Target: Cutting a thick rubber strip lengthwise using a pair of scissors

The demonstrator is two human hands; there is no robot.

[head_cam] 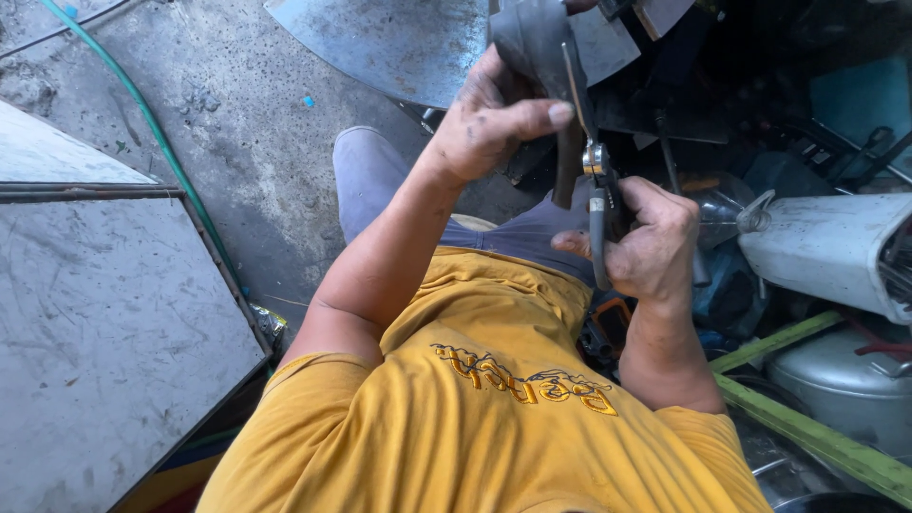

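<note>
grey metal in your left hand (489, 119), a curved dark piece (532, 43) held up with the thumb pressed along its thin edge strip (573, 85). your right hand (651, 242) is wrapped tight round the handles of the snips (598, 204), head set against that strip just below the thumb. looks like the cut is under way. next squeeze wants a steady piece and the thumb kept away from the blades.

Two hands are seen: the left hand (489, 119) and the right hand (651, 242). One pair of snips (597, 204), one green hose (161, 142) and two metal sheets are counted.
</note>
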